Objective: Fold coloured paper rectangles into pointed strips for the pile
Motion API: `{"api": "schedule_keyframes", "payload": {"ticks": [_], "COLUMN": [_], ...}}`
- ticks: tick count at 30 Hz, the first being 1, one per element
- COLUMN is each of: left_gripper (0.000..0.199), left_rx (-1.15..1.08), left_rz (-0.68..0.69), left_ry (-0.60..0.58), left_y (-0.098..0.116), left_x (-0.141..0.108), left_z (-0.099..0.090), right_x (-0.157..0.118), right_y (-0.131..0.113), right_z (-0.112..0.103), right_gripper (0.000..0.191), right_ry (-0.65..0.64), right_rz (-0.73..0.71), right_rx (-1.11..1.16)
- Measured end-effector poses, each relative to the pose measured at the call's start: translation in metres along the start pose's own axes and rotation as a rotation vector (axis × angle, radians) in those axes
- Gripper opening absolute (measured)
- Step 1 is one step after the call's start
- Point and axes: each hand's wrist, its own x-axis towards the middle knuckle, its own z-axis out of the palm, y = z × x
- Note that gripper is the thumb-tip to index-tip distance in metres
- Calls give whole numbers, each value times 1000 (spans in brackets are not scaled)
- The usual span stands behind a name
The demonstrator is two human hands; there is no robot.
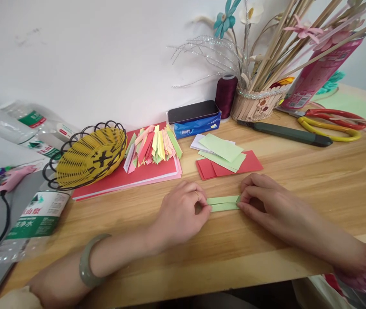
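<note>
A narrow strip of folded green paper (223, 203) lies low over the wooden table (286, 171), with a crease along its length. My left hand (183, 211) pinches its left end between thumb and fingers. At the right end, my right hand (266, 199) pinches the strip in the same way. Just beyond the hands are loose green paper slips (223, 148) with a whitish slip among them, resting partly on red paper pieces (237, 164).
Behind stand a yellow woven basket (89, 154), folded paper pieces (154, 146) on red sheets (105, 189), a phone (193, 111) on a blue tissue pack (197, 125), and a thread spool (226, 95). A dark green cutter (289, 132) and scissors (329, 128) lie right; plastic bottles (38, 214) left.
</note>
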Motion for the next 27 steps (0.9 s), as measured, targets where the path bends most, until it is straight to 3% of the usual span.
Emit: {"api": "schedule_keyframes", "payload": {"ticks": [6, 11, 15, 22, 27], "left_gripper": [11, 10, 5, 20, 28], "left_rx": [1, 32, 74, 208, 364], "left_rz": [0, 54, 91, 522, 666], "left_ry": [-12, 17, 46, 89, 137], "left_y": [1, 0, -3, -11, -12], "left_x": [2, 1, -1, -8, -15], "left_z": [1, 4, 2, -3, -5], "right_x": [-7, -22, -30, -35, -37], "right_y": [-3, -15, -19, -19, -22], "right_z": [7, 11, 18, 18, 16], "right_gripper": [11, 39, 46, 49, 53], "right_ry": [87, 106, 34, 22, 33], "right_rz": [-59, -413, -443, -403, -407], "right_rx": [-69, -254, -303, -428, -448]}}
